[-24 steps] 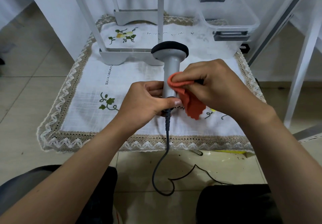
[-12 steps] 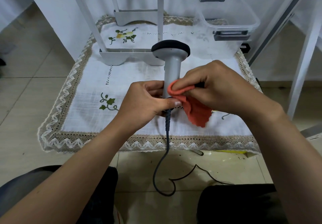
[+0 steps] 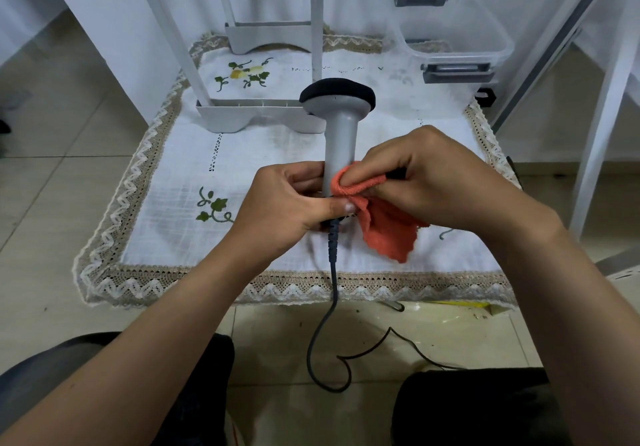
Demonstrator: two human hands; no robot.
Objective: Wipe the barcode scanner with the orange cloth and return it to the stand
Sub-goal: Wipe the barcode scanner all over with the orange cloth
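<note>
A grey barcode scanner point(image 3: 341, 137) with a black head points away from me above the white embroidered tablecloth point(image 3: 173, 203). My left hand point(image 3: 287, 206) grips the lower end of its handle, where the dark cable point(image 3: 330, 272) comes out and hangs to the floor. My right hand point(image 3: 436, 182) pinches the orange cloth point(image 3: 388, 230) against the right side of the handle, low down near my left thumb. The loose part of the cloth hangs below my right hand. I cannot make out a scanner stand.
A white plastic rack base point(image 3: 256, 114) with upright posts stands just behind the scanner head. A clear plastic box point(image 3: 453, 29) sits at the back right. White frame legs point(image 3: 602, 116) rise at the right. The cable loops on the tiled floor between my knees.
My right hand has slid the orange cloth down the scanner handle toward my left hand. The scanner and left hand have stayed almost still.
</note>
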